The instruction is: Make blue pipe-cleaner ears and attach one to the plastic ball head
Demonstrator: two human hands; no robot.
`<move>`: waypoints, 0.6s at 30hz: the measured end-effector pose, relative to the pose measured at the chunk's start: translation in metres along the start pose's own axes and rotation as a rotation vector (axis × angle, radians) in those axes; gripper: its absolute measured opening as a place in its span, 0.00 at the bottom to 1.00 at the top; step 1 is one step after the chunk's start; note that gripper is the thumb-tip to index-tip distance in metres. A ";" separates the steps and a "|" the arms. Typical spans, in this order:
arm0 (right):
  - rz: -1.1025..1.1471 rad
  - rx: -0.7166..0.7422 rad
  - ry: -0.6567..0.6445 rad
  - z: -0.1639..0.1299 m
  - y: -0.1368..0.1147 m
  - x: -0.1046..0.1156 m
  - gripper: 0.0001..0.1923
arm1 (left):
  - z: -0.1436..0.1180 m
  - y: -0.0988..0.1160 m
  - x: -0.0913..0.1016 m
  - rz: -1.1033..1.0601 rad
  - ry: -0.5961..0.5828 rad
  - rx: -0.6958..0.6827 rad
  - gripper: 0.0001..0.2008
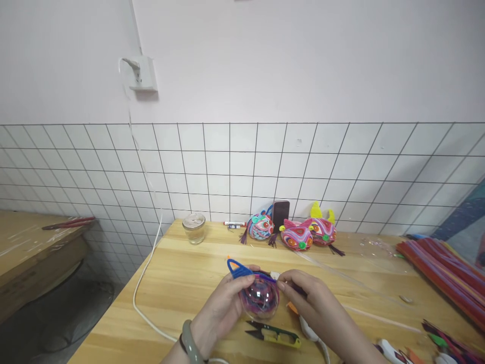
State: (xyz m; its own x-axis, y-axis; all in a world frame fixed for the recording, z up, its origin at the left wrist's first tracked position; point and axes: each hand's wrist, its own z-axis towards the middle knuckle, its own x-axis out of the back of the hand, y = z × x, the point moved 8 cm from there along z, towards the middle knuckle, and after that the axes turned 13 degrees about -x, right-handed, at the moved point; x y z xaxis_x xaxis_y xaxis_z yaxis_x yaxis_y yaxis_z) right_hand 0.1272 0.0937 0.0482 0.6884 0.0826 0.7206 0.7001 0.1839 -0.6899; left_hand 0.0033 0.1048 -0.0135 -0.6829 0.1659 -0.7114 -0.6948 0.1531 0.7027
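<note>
Right now I'm mid-wrap on this one: my left hand [223, 308] is cupped around the clear plastic ball [260, 298], holding it just above the wooden table [182, 283] near the front edge, and my right hand [310, 303] is pinched on the end of a purple pipe cleaner [270, 277] that runs across the top of the ball. So both hands are closed on something, left around the ball, right on the pipe cleaner. I'd say the step is laying that purple strand around the shell, and the next bit needs the ball kept steady while the strand is pulled snug so it doesn't slide off the smooth curve. The ball itself is see-through with a pinkish tint, and there's a tangle of coloured strands inside, I think, though the glare makes that hard to call. A blue loop [237, 268] like a little ear or fin sticks up at its top left. My yellow-handled thread snips [273, 334] lie on the table just below the ball, untouched. Three finished swirly critters [297, 235] sit at the back by the tiled wall [227, 172], next to a phone [281, 214] and a glass jar [194, 227], and a big stack of pipe cleaners [443, 270] is off to my right.
</note>
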 end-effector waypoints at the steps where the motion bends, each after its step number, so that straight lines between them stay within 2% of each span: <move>1: -0.002 -0.002 0.003 0.000 0.000 0.001 0.13 | 0.000 0.000 0.001 -0.004 0.012 0.009 0.10; 12: -0.010 0.000 0.015 0.003 0.004 0.002 0.14 | -0.002 0.002 0.000 0.029 0.022 0.001 0.10; 18: -0.013 -0.018 0.056 0.004 0.011 0.009 0.13 | 0.000 0.001 0.004 -0.008 0.008 -0.029 0.10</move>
State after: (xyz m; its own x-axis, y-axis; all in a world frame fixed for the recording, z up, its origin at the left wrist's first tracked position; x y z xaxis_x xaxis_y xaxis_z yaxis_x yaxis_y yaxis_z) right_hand 0.1405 0.1007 0.0471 0.6883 0.0250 0.7250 0.7123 0.1664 -0.6819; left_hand 0.0001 0.1055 -0.0156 -0.6794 0.1567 -0.7169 -0.7061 0.1261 0.6968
